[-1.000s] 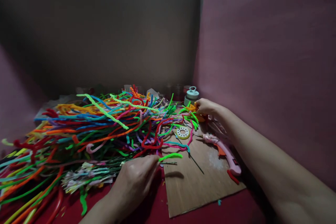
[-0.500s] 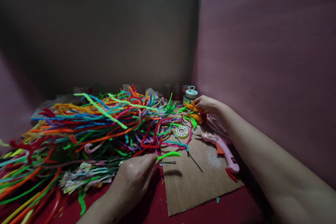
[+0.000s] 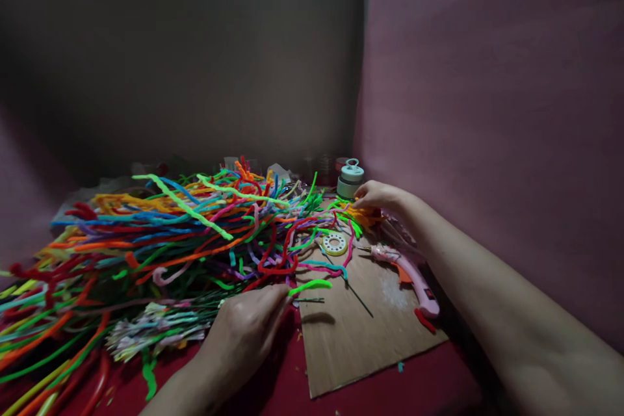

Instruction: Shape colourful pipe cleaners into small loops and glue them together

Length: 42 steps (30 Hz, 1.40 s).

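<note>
My left hand (image 3: 251,325) is closed in a pinch low in the middle, gripping a short bright green pipe cleaner (image 3: 311,286) whose end points right. Thin dark wire stems (image 3: 312,300) stick out just below it. At the back right, my right hand (image 3: 375,195) has its fingers together on a small heap of orange pipe cleaner pieces (image 3: 366,216); its fingertips are partly hidden. Green pipe cleaner pieces (image 3: 355,229) lie beside that heap. A pink glue gun (image 3: 414,281) rests on the brown board (image 3: 351,354), nearer to me than my right hand.
A large pile of colourful pipe cleaners (image 3: 180,227) covers the left. In front of it lies a bundle of white-tipped wire stems (image 3: 146,335). On the board are a round white-and-yellow spool (image 3: 334,244) and a thin dark wire (image 3: 361,300). A pale green lidded container (image 3: 350,181) stands behind.
My right hand has shifted slightly over the orange pieces, its fingers lifting off and lowering back among them. My left hand keeps its grip. The whole view has drifted slightly to the right.
</note>
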Each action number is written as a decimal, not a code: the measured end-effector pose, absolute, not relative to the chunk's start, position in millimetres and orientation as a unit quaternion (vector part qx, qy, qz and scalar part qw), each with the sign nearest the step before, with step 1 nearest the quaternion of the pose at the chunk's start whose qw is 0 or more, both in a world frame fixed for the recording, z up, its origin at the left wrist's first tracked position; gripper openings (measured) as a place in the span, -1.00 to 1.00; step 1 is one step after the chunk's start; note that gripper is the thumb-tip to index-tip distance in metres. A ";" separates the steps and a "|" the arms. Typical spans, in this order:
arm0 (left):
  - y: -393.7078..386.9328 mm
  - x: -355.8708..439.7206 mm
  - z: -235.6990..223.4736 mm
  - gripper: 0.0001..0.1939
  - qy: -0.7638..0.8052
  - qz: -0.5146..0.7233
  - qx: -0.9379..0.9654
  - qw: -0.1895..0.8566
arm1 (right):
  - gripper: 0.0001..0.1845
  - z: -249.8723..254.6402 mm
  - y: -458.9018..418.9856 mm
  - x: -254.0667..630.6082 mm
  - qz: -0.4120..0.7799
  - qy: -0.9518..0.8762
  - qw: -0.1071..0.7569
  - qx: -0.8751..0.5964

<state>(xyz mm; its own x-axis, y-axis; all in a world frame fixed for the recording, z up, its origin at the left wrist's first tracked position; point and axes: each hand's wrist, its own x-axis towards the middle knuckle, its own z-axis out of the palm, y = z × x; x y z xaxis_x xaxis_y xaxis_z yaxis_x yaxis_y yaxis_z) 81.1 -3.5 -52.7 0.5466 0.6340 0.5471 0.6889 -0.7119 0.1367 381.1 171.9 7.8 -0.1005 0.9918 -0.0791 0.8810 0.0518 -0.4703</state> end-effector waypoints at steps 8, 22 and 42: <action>-2.4 80.8 -51.4 -0.80 -0.378 -0.300 -0.875 0.041 | -0.47 -8.0 169.8 369.4 0.128 -0.741 0.085 -0.653; -0.8 80.8 -51.4 -0.80 -0.373 -0.312 -0.873 0.035 | -0.68 3.0 169.1 378.5 0.125 -0.726 0.188 -0.650; 42.4 114.8 44.6 -0.72 -0.514 -0.440 -0.672 -0.302 | -0.85 -22.8 0.2 216.0 -0.122 -0.856 0.474 -0.166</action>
